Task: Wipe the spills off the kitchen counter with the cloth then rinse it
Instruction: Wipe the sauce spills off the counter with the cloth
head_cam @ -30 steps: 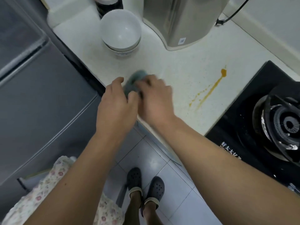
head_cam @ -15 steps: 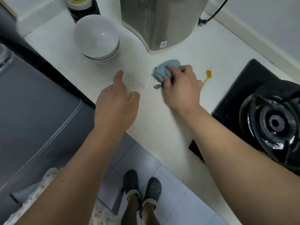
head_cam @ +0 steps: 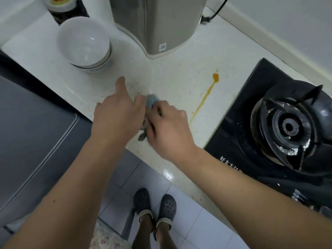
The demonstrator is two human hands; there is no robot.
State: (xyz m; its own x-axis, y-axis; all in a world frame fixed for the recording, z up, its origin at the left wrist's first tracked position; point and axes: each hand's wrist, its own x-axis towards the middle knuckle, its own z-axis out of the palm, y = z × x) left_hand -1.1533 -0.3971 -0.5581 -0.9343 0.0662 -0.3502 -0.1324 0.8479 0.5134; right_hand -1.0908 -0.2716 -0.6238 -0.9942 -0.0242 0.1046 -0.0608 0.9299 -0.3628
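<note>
Blue-grey cloth bunched on the white table near its front edge, mostly hidden between both hands. Right hand curled over the cloth, grip clenched on it. Left hand just beside, touching the cloth's left side, fingers relaxed, grip released, forefinger pointing far. Orange spill streak to the right, apart from the cloth. Stacked white bowls far left; black gas stove right.

Pale wall at one o'clock, grey tiled floor at six, grey fridge at nine, black gas hob at three, steel appliance at twelve, stacked white bowls at eleven.
</note>
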